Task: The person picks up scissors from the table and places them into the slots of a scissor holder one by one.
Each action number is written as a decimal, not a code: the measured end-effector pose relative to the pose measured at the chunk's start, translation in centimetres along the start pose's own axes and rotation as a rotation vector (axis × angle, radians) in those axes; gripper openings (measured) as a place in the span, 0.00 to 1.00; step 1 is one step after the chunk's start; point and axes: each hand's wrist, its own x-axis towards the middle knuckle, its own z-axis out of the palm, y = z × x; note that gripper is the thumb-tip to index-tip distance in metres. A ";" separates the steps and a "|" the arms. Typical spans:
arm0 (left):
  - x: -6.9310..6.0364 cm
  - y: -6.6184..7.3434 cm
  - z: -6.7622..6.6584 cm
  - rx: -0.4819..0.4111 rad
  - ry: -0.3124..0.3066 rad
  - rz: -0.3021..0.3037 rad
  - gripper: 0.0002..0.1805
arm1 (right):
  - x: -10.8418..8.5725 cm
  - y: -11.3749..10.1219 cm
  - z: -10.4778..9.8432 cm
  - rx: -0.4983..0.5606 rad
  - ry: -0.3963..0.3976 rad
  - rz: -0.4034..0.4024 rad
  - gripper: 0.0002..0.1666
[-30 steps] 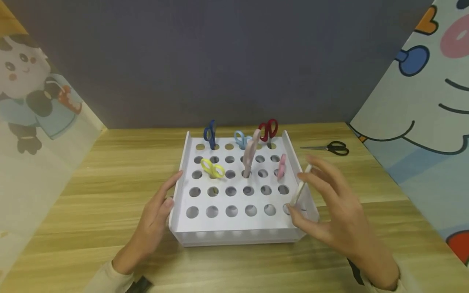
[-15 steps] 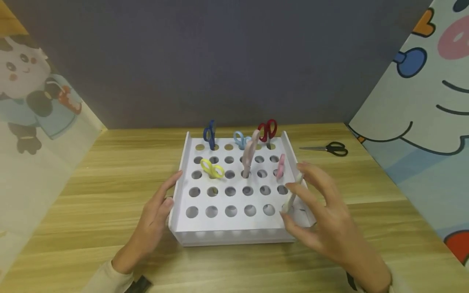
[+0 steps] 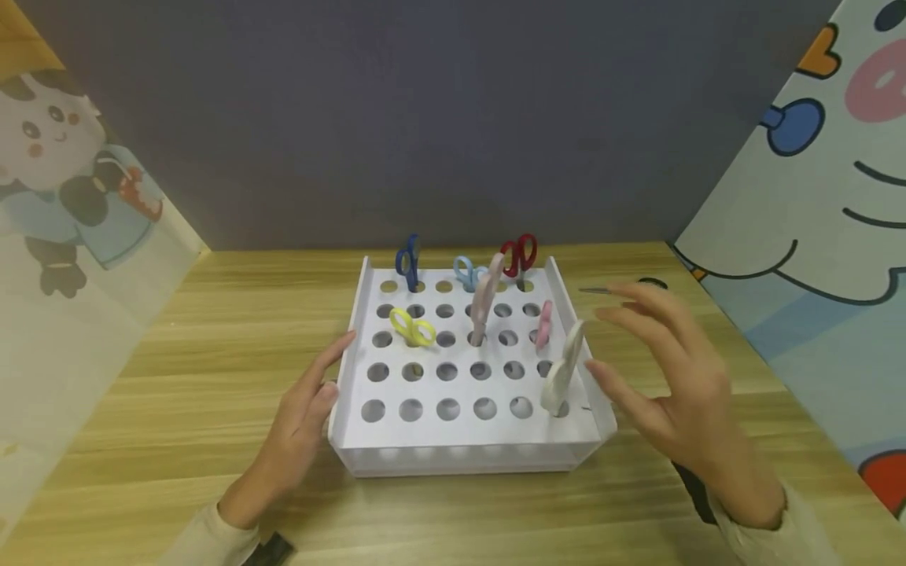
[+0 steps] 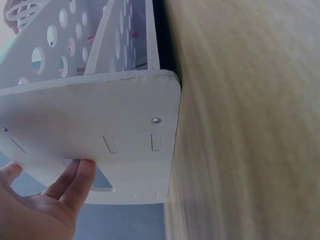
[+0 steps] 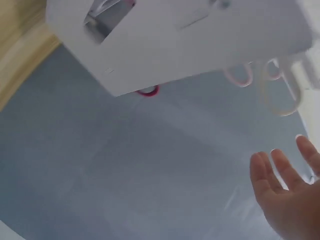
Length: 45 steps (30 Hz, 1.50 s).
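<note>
A white rack (image 3: 429, 428) with rows of round holes stands on the wooden table. White-handled scissors (image 3: 564, 369) stand tilted in its front right hole. My right hand (image 3: 683, 385) is apart from them, just right of the rack, its fingers spread and holding nothing. The same hand (image 5: 287, 192) shows in the right wrist view below the rack's side panel. My left hand (image 3: 297, 428) rests against the rack's left side. In the left wrist view, two of its fingers (image 4: 79, 182) reach the cutout in the side panel (image 4: 135, 135); the cutout partly hides how far they go.
Blue (image 3: 408, 263), light blue (image 3: 467, 272), red (image 3: 521, 255), yellow (image 3: 412, 327), pale pink (image 3: 485, 299) and pink scissors (image 3: 543, 325) stand in other holes. Black scissors (image 3: 651, 282) lie on the table at back right, partly behind my right hand. A grey wall (image 3: 453, 126) rises behind.
My right hand held the white-handled scissors and brought them left over the front right hole. It has let go and moved away to the right. My left hand stays at the rack.
</note>
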 end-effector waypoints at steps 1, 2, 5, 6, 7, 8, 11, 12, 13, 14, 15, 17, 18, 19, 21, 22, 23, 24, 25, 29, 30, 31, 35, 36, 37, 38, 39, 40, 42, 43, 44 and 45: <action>0.0 0.0 0.0 0.002 0.000 -0.003 0.32 | 0.1 0.4 0.1 -0.009 0.013 0.005 0.27; 0.0 -0.1 0.0 0.003 0.001 -0.004 0.32 | 0.3 0.9 0.2 -0.018 0.021 0.010 0.27; -0.1 -0.2 0.0 0.004 0.005 -0.005 0.32 | 0.7 2.5 0.4 -0.060 0.037 0.027 0.26; -0.2 -0.2 0.0 0.002 0.006 -0.004 0.31 | 0.8 3.1 0.5 -0.072 0.046 0.031 0.26; -0.2 -0.2 0.0 0.000 0.007 -0.001 0.31 | 0.9 3.8 0.6 -0.083 0.043 0.042 0.26; -0.2 -0.3 0.0 -0.003 0.008 0.004 0.31 | 0.9 4.6 0.6 -0.099 0.034 0.060 0.26; -0.4 -0.4 0.1 -0.010 0.008 0.013 0.30 | 0.7 7.2 0.5 -0.142 0.001 0.117 0.24; -0.4 -0.4 0.2 -0.012 0.008 0.014 0.30 | 0.6 8.1 0.4 -0.155 -0.012 0.138 0.22; -0.5 -0.4 0.2 -0.012 0.007 0.016 0.30 | 0.5 8.9 0.3 -0.172 -0.032 0.162 0.20; -0.5 -0.4 0.2 -0.013 0.008 0.017 0.30 | 0.3 9.8 0.2 -0.193 -0.047 0.182 0.19; -0.5 -0.4 0.2 -0.012 0.008 0.018 0.30 | 0.2 10.5 0.2 -0.210 -0.060 0.201 0.17; -0.5 -0.4 0.3 -0.016 0.007 0.022 0.30 | -0.1 11.9 0.2 -0.236 -0.070 0.239 0.15; -0.5 -0.4 0.3 -0.017 0.005 0.025 0.30 | -0.2 12.5 0.2 -0.249 -0.071 0.258 0.15; -0.5 -0.4 0.4 -0.017 0.005 0.029 0.30 | -0.3 13.0 0.3 -0.257 -0.070 0.276 0.15; -0.5 -0.4 0.4 -0.021 0.003 0.031 0.30 | -0.4 14.1 0.4 -0.261 -0.056 0.319 0.16; -0.5 -0.5 0.5 -0.023 0.001 0.030 0.30 | -0.5 14.7 0.5 -0.258 -0.049 0.339 0.16; -0.5 -0.5 0.5 -0.023 0.001 0.029 0.30 | -0.6 15.3 0.6 -0.255 -0.041 0.362 0.16; -0.4 -0.5 0.5 -0.021 0.002 0.031 0.30 | -0.8 15.9 0.6 -0.249 -0.036 0.388 0.17; -0.4 -0.5 0.6 -0.025 0.000 0.030 0.30 | -1.0 16.5 0.6 -0.243 -0.033 0.419 0.17; -0.3 -0.5 0.8 -0.036 -0.013 0.027 0.30 | -2.4 18.8 0.2 -0.238 -0.078 0.555 0.20; -0.3 -0.5 0.8 -0.041 -0.018 0.030 0.30 | -2.8 19.3 0.0 -0.236 -0.112 0.596 0.21; -0.3 -0.5 0.8 -0.046 -0.022 0.029 0.30 | -3.3 19.7 -0.2 -0.240 -0.153 0.634 0.23; -0.2 -0.4 0.6 -0.044 -0.021 0.035 0.30 | -5.1 21.7 -1.0 -0.251 -0.355 0.749 0.30; -0.1 -0.4 0.5 -0.043 -0.019 0.035 0.30 | -5.5 22.2 -1.3 -0.259 -0.402 0.767 0.31; -0.1 -0.3 0.4 -0.038 -0.017 0.035 0.30 | -6.0 22.8 -1.5 -0.268 -0.447 0.778 0.32; -0.1 -0.3 0.3 -0.034 -0.014 0.039 0.30 | -6.4 23.4 -1.8 -0.269 -0.488 0.792 0.33; -0.1 -0.3 0.2 -0.026 -0.011 0.042 0.30 | -6.8 23.9 -2.0 -0.274 -0.527 0.801 0.33; -0.1 -0.2 0.1 -0.021 -0.008 0.046 0.30 | -7.3 24.5 -2.3 -0.272 -0.574 0.819 0.34; 0.0 -0.2 0.1 -0.021 -0.008 0.048 0.30 | -8.1 25.4 -2.9 -0.277 -0.663 0.843 0.34; 0.0 -0.2 0.0 -0.017 -0.008 0.051 0.30 | -8.6 25.9 -3.2 -0.279 -0.705 0.849 0.34; 0.0 -0.3 0.0 -0.016 -0.007 0.052 0.30 | -9.0 26.3 -3.4 -0.284 -0.747 0.861 0.34; 0.0 -0.3 0.0 -0.018 -0.008 0.050 0.30 | -9.4 26.6 -3.6 -0.283 -0.790 0.876 0.35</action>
